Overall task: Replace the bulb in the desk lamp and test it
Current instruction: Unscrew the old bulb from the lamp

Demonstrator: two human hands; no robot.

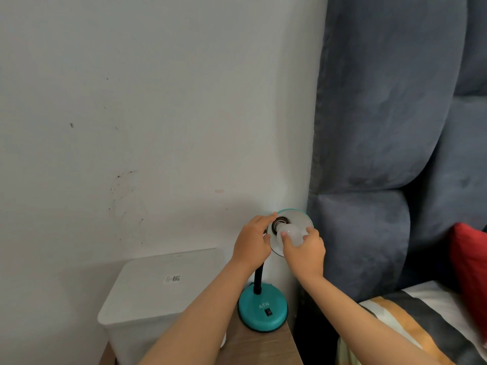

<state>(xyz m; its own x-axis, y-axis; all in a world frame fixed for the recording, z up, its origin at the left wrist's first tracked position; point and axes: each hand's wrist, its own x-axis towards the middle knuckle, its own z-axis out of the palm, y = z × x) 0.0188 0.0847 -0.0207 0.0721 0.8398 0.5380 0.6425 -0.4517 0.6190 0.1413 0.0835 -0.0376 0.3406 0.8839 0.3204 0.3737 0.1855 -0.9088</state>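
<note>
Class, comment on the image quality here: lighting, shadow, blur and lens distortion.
Head view: soft, even light, no harsh glare; a faint shadow falls on the wall left of the lamp shade; wide-angle bending curves the headboard; the red cushion at the right edge looks blurred.

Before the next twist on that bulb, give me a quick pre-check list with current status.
1. Lamp shade braced: ok. Left hand holds the rim of the shade.
2. Grip on bulb: ok. Right hand has its fingers around the white bulb.
3. Bulb lined up with socket: ok, its neck meets the dark socket; how far it is threaded, cannot tell.
4. Lamp base seated on the wooden table: ok, flat, though near the front edge.
5. Switch off: cannot tell; the bulb is not lit.
6. Lamp plugged in: cannot tell, no cord or outlet in view.
</note>
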